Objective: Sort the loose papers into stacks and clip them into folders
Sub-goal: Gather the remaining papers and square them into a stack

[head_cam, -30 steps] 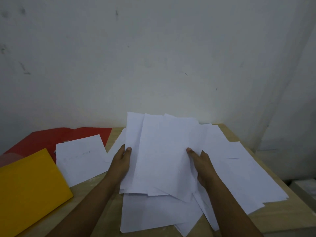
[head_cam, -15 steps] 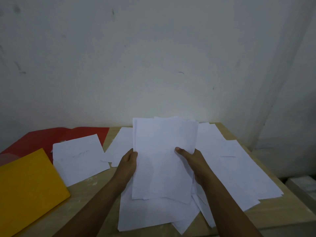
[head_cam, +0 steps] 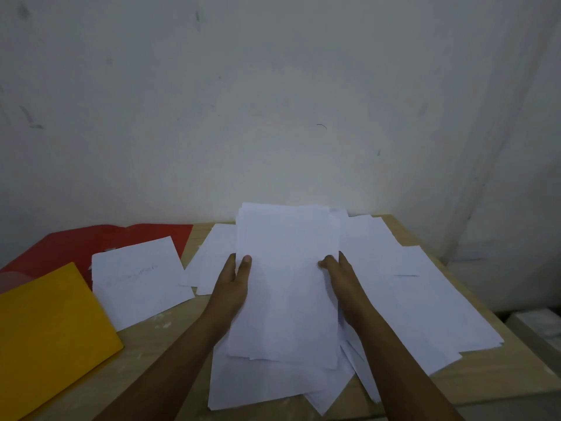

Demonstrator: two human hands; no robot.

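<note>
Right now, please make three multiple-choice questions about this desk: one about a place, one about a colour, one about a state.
1. Where does the single sheet with faint writing lie?
A. under the held stack
B. between the yellow folder and the loose papers
C. on the floor

2. What colour is the folder nearest the left forearm?
A. yellow
B. green
C. black

3. How is the stack of papers held?
A. by one hand
B. by both hands at its sides
C. by no hand

Answers:
1 B: it lies right of the yellow folder, left of the loose papers.
2 A: it is yellow; the red folder lies farther back.
3 B: the left hand and right hand grip its sides.
</note>
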